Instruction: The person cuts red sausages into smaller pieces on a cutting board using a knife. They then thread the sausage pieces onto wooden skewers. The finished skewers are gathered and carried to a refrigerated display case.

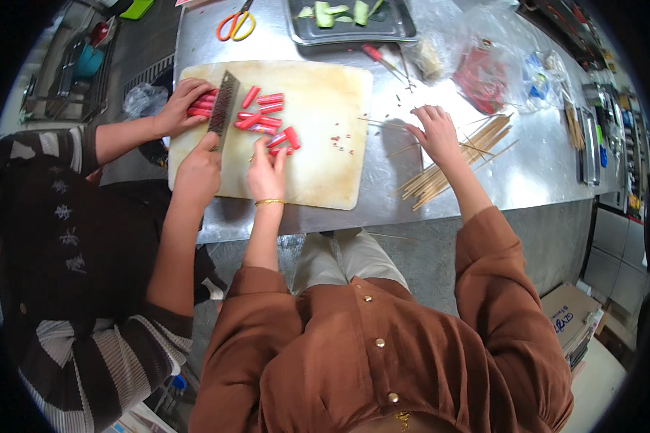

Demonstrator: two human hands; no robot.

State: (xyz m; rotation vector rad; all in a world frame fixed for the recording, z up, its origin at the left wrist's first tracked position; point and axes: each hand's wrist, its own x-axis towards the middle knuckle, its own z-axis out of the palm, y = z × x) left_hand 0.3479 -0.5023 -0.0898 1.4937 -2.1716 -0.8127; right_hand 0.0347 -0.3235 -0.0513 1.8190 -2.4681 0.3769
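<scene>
My left hand (267,170), with a gold bracelet at the wrist, reaches over the white cutting board (325,187). Its fingertips touch the nearest of the red-wrapped sausage pieces (286,137); whether they grip one I cannot tell. More cut pieces (270,103) lie just beyond. Over the steel table to the right is my right hand (434,130), fingers bent near the end of a thin wooden skewer (382,123); its hold is unclear. A pile of bamboo skewers (455,157) lies beneath and beside that wrist. Small red scraps (342,143) dot the board's right part.
At left, a co-worker's hand holds a cleaver (225,108) upright on the board, their other hand on red sausages (202,103). Scissors (236,26), a metal tray (352,38) with green vegetable pieces and plastic bags (479,76) stand at the back.
</scene>
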